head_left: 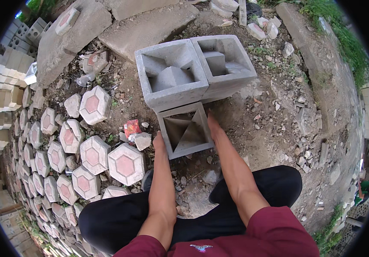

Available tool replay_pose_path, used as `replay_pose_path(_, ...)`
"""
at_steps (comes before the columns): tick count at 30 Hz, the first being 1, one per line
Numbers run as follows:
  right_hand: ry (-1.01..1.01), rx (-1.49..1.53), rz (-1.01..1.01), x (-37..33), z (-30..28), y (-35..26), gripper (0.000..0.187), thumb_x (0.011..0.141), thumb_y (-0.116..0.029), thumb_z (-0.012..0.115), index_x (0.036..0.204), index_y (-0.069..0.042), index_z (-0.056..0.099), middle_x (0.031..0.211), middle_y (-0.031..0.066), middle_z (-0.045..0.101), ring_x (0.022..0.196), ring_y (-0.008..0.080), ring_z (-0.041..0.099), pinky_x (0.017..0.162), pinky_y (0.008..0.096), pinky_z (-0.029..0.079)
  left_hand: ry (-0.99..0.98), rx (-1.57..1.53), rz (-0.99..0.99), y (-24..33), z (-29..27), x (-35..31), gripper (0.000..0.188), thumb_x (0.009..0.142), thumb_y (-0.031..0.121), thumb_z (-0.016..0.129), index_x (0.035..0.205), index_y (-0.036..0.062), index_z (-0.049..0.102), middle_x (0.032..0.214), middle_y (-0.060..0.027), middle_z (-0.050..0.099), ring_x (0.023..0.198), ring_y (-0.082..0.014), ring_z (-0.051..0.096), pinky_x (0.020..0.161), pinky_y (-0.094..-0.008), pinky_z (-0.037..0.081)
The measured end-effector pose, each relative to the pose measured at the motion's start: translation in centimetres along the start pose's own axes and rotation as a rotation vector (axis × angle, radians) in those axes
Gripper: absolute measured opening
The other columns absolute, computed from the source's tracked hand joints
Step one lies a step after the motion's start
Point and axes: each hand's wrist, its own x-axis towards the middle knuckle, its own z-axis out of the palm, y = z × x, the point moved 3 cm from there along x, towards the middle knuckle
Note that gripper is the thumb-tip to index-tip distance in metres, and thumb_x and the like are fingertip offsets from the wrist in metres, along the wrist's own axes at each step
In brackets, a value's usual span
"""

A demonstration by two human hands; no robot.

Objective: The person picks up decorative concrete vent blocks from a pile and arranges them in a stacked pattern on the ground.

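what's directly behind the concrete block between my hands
Behind the near block sit a left block and a right block, side by side. The near block hides part of the left block's lower front.

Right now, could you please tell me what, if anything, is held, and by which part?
The near block, held by its sides: left hand on the left, right hand opposite.

Outdoor yard of concrete goods: hollow grey castings (174,78) stand on stony soil (274,128); pink-centred hexagonal pavers (126,164) lie in rows; pale block stacks (8,98) rise at left; greenery (343,45) grows upper right.
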Motion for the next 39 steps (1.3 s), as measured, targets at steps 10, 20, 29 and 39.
replay_pose_path(10,0.026,-0.188,-0.047,4.3,-0.2,2.2,0.086,0.086,-0.069,0.027,0.142,-0.003,0.025,0.147,0.0170,0.023,0.137,0.0281,0.019,0.110,0.0383,0.019,0.045,0.307,0.438,2.9,-0.7,1.1,0.055,0.096,0.042,0.036,0.104,-0.0065,0.061,0.098,-0.0137,0.065,0.091,-0.0239,0.060,0.080,-0.0356,0.044)
replay_pose_path(20,0.147,-0.313,-0.198,4.6,-0.7,1.7,0.094,0.079,-0.073,0.041,0.138,0.001,0.032,0.144,0.0203,0.030,0.136,0.0306,0.024,0.109,0.0371,0.022,-0.209,-0.055,0.471,7.1,2.4,-6.4,0.059,0.095,0.045,0.040,0.130,-0.0030,0.045,0.128,-0.0108,0.051,0.116,-0.0177,0.047,0.099,-0.0292,0.033)
replay_pose_path(29,0.134,-0.301,-0.297,3.7,0.5,0.8,0.085,0.081,-0.066,0.046,0.135,0.000,0.039,0.141,0.0171,0.037,0.132,0.0292,0.032,0.105,0.0364,0.028,-0.325,0.001,0.517,7.0,2.1,-4.7,0.060,0.093,0.043,0.046,0.134,-0.0009,0.040,0.133,-0.0087,0.046,0.121,-0.0171,0.043,0.102,-0.0293,0.029)
replay_pose_path(39,0.121,-0.372,-0.369,6.8,-0.2,1.3,0.079,0.083,-0.062,0.048,0.128,0.003,0.047,0.130,0.0199,0.049,0.124,0.0288,0.043,0.100,0.0354,0.034,-0.328,0.027,0.541,8.1,2.5,-4.5,0.057,0.094,0.042,0.044,0.131,-0.0018,0.043,0.129,-0.0106,0.049,0.118,-0.0186,0.045,0.100,-0.0301,0.031)
